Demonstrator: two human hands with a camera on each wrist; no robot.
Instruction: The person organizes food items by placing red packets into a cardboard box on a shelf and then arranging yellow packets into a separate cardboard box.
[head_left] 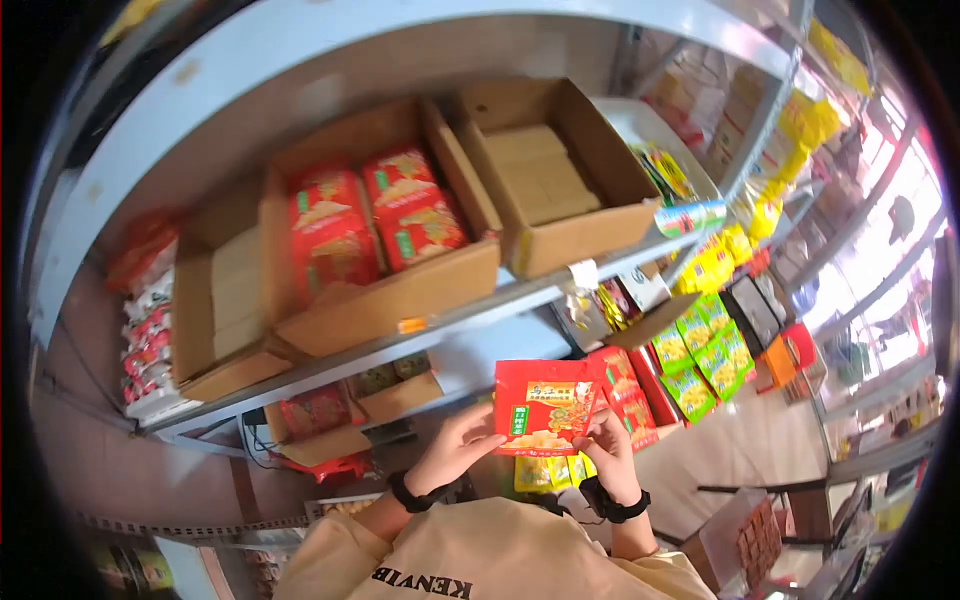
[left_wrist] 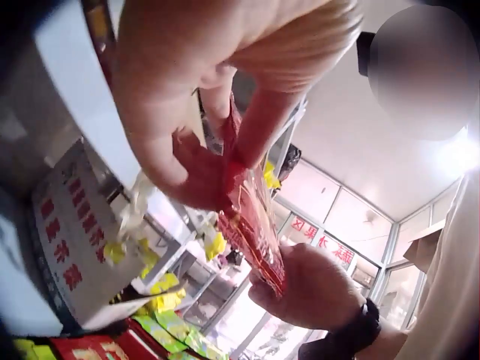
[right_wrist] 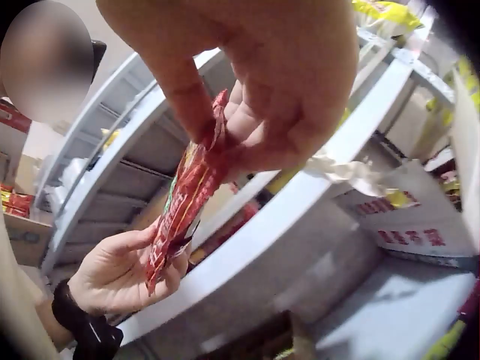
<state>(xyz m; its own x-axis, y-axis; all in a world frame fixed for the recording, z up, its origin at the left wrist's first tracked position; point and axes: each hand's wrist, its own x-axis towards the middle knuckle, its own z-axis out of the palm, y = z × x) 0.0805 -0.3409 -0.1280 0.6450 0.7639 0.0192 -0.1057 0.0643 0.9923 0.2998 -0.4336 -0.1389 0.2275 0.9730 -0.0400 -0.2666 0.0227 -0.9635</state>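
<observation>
A flat red food packet (head_left: 540, 410) with Chinese print, a green label and a picture of pale yellow pieces is held up in front of the body. My left hand (head_left: 455, 445) pinches its left edge, thumb on the printed face. At the lower right corner my right hand (head_left: 612, 455) grips it between thumb and fingers. The wrist views show the packet (left_wrist: 251, 225) nearly edge-on, its foil creased, with a hand on each end. Behind it stands a carton of similar red packets (head_left: 630, 400).
On the grey metal shelf (head_left: 470, 325), a cardboard box (head_left: 390, 310) holds two stacks of red packets, between two cartons with bare bottoms showing. Green packets (head_left: 705, 355) lie lower right, and yellow packets (head_left: 545, 472) lie beneath the hands. An orange stool (head_left: 785, 360) stands farther right.
</observation>
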